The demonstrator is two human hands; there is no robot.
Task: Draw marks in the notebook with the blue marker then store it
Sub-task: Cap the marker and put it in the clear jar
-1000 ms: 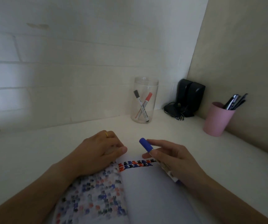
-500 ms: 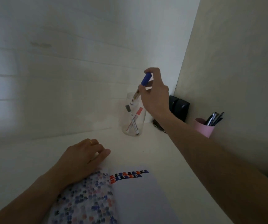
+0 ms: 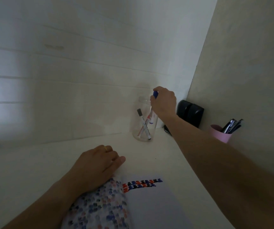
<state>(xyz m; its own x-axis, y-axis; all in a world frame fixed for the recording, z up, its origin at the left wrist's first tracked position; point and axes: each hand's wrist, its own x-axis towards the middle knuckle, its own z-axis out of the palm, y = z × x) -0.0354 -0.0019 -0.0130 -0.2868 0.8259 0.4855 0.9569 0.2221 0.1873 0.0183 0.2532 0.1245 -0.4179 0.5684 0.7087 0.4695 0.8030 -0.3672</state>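
Observation:
My right hand [image 3: 163, 101] reaches over the clear glass jar [image 3: 138, 129] at the back of the desk and pinches the blue marker [image 3: 155, 94] by its capped top. The marker's lower half is inside the jar, beside a black marker [image 3: 141, 118] and a red one. My left hand [image 3: 96, 164] lies flat on the left page of the open notebook [image 3: 149, 200], which carries rows of blue, red and black marks along the top of its right page.
A black speaker pair [image 3: 190, 113] stands in the corner. A pink cup [image 3: 220, 133] full of pens sits by the right wall. White desk surface [image 3: 25, 171] lies left of the notebook.
My right hand lifted the blue marker from the notebook, carried it to above the jar, then lowered it tip-first into the jar. My left hand stayed on the page.

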